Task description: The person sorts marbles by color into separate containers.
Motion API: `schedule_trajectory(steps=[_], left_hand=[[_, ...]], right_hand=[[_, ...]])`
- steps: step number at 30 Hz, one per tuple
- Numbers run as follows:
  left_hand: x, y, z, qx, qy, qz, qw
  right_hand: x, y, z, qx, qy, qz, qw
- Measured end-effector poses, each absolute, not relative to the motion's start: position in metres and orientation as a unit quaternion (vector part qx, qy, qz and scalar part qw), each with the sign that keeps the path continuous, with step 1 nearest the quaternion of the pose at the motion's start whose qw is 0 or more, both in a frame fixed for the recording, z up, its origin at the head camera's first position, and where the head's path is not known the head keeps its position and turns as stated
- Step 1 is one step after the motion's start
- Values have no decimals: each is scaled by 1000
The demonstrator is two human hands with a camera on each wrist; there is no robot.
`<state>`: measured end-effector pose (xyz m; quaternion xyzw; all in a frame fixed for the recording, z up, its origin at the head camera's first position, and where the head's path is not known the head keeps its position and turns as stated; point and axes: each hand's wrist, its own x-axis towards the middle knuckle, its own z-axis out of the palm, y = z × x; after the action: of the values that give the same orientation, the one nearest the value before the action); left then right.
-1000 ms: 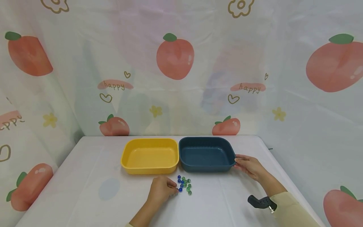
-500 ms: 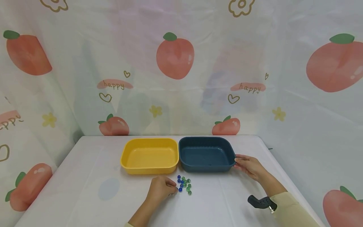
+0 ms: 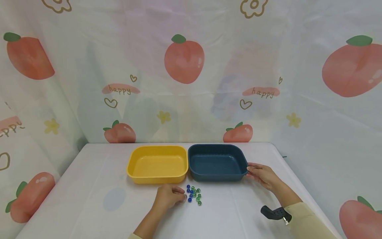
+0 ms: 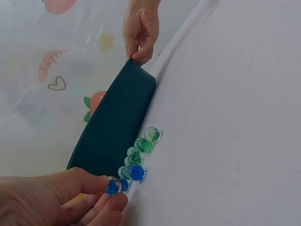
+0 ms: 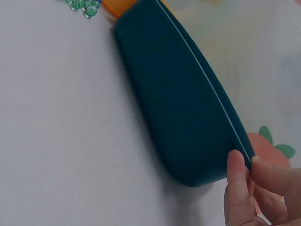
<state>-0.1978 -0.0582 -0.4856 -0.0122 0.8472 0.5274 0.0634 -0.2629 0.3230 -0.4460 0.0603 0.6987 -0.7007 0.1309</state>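
My left hand [image 3: 168, 198] pinches a glass marble [image 4: 113, 186] between thumb and fingertips, just left of a loose cluster of marbles. The cluster mixes blue marbles [image 3: 189, 199] and green marbles [image 3: 199, 203], several of each, lying on the white cloth. At the right end of a dark blue plastic bin [image 3: 218, 176], my right hand [image 3: 262, 176] grips the rim, thumb on one side and fingers on the outer wall in the right wrist view. Nothing shows inside this bin.
A yellow bin [image 3: 158, 180] stands directly left of the blue one, their sides close together. Both sit toward the back of the white-covered table [image 3: 226, 215], before a peach-printed curtain [image 3: 191, 109]. A black strap-like piece [image 3: 276, 212] sticks out at the right sleeve.
My left hand has drawn slightly left, away from the cluster, with the marble at its fingertips. The right hand and both bins have stayed in place.
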Motion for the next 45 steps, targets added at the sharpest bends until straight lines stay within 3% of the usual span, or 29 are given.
schedule_trajectory(steps=[45], left_hand=[[-243, -43, -420, -27, 795, 597, 106]], right_hand=[[-262, 324, -444, 53, 678, -719, 141]])
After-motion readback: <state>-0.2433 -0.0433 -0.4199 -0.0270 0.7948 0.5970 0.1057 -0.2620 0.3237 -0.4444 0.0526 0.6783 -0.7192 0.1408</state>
